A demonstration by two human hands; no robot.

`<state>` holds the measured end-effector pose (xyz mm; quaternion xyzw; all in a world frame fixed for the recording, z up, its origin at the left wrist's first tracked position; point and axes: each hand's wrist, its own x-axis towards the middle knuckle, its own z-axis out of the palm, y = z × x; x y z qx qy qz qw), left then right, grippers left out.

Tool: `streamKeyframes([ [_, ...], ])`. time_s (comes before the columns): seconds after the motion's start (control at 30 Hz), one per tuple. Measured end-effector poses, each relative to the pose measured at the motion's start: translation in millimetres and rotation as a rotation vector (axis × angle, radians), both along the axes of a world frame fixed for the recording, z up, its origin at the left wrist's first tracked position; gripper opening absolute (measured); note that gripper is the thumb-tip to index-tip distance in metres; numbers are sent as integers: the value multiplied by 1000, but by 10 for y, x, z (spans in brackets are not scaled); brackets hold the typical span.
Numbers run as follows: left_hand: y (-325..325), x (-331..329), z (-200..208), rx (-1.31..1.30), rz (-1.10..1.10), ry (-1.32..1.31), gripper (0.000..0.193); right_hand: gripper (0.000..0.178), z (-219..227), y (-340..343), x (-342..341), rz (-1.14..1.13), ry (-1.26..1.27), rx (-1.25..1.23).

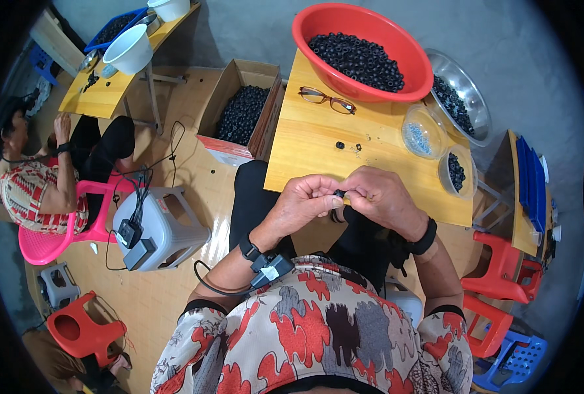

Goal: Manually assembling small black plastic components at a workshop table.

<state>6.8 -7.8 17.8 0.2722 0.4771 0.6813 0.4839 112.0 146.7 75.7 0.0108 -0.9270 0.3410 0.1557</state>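
Note:
My left hand pinches a small black ring-like part between thumb and fingertips, just off the near edge of the wooden table. Right beside it, my right hand is closed, its fingertips pressed together against the part. Whatever those right fingers grip is too small and too hidden to make out. On the tabletop ahead of my hands lie two loose black pieces and some tiny scattered bits.
A red basin of black parts stands at the back, near eyeglasses. To its right are a metal bowl, a tub with tiny bluish pieces and a tub of black parts. Left stands a filled carton; a person sits beyond.

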Motion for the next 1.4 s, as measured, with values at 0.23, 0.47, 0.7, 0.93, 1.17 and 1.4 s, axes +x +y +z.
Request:
streamKeyframes([
  [0.23, -6, -26, -67, 0, -52, -22, 24, 13, 0, 78, -17, 83, -87, -41],
  [0.47, 14, -28, -112, 111, -63, -156, 27, 18, 74, 34, 15, -45, -166, -361],
  [0.7, 11, -18, -45, 90, -57, -179, 27, 17, 27, 20, 28, -95, -109, -370],
  [0.93, 12, -25, -100, 116, -62, -178, 28, 19, 18, 12, 31, -92, -80, -294],
  [1.17, 13, -11, -78, 70, -60, -155, 28, 22, 29, -9, 32, -84, -74, -230],
  [1.4, 22, 0, -102, 58, -56, -131, 27, 24, -18, -9, 30, -57, -62, -252],
])
